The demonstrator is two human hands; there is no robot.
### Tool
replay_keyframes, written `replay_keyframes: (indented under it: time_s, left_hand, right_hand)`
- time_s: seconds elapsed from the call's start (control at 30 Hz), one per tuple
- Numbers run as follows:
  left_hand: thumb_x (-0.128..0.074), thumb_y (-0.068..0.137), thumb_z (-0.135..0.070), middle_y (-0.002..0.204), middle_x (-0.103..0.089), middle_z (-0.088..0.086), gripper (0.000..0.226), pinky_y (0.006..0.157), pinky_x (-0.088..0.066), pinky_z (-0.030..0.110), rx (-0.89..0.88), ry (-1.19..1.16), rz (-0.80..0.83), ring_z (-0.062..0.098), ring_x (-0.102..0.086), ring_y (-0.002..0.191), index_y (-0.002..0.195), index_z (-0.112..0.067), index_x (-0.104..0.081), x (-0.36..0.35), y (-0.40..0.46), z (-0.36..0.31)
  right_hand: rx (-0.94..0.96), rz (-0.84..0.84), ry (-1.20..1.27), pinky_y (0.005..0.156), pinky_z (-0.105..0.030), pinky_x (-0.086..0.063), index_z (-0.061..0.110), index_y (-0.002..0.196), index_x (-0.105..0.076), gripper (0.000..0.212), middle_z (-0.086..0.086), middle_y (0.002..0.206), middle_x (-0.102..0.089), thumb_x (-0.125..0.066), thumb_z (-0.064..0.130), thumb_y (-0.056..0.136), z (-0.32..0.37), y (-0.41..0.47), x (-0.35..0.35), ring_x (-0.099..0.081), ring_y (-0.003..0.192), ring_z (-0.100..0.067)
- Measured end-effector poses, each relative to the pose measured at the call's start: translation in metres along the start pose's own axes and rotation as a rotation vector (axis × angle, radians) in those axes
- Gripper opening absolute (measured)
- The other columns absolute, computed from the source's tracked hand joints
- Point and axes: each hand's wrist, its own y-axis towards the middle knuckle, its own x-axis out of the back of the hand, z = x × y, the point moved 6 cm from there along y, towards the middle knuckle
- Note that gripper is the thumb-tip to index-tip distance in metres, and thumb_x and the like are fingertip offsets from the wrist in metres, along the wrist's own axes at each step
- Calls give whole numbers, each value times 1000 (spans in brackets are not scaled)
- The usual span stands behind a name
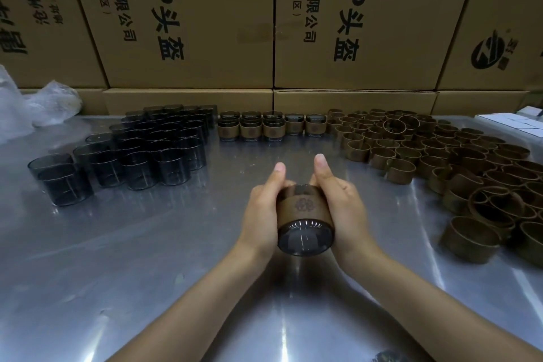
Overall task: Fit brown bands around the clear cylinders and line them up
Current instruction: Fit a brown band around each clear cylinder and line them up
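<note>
Cardboard boxes [188, 17] cut off by top edge; white boxes [517, 123] at table's [147, 288] far right edge cropped, blurred.

Left hand [261, 211] and right hand [338, 203] gripped a smoky clear glass cylinder [305, 236] wearing a brown band [304, 207], tilted, base toward camera, above the shiny metal bench [147, 258]. Bare cylinders [141, 150] stood left, banded ones [264, 126] in a far row, loose brown bands [440, 156] right, cardboard boxes [191, 17] behind.
</note>
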Motion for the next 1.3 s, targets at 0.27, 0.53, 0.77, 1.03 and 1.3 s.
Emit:
replay_keyframes:
  time_s: [0.27,0.53,0.77,1.03,1.3]
  left_hand:
    - [-46,94,-42,47,-50,-4,62,53,-45,24,-5,-5,-14,12,-52,46,38,-19,-56,1,3,-1]
    - [-39,99,-33,42,-39,-6,61,48,-36,19,-125,114,-9,7,-39,43,41,-17,-48,5,10,-3]
    - [-28,95,-45,57,-41,-8,50,62,-31,24,-479,609,-78,9,-40,60,54,-19,-40,23,18,-11]
    - [-23,102,-43,108,-43,-13,37,87,-25,7,-203,565,-235,-13,-39,97,113,-23,-52,58,67,17]
    - [-49,98,-28,148,-32,3,48,105,-29,27,-125,659,-303,18,-37,134,144,-19,-36,89,154,25]
  right_hand:
    - [5,18,-52,46,-13,-39,20,43,-45,49,6,44,-42,-50,58,73,-1,2,-1,-44,43,-6]
    - [74,41,-71,46,-12,-37,19,46,-47,51,8,45,-43,-46,58,79,-8,10,0,-44,43,-4]
    - [213,377,-740,81,-14,-43,32,76,-49,34,20,111,-56,-61,63,74,-28,21,3,-53,100,7]
    - [166,180,-833,96,-31,-45,36,109,-45,43,9,125,-57,-74,43,78,-47,67,24,-52,117,-12]
    - [38,-57,-826,100,-36,-43,22,145,-33,75,-3,146,-45,-70,43,83,-79,171,42,-47,130,-23]
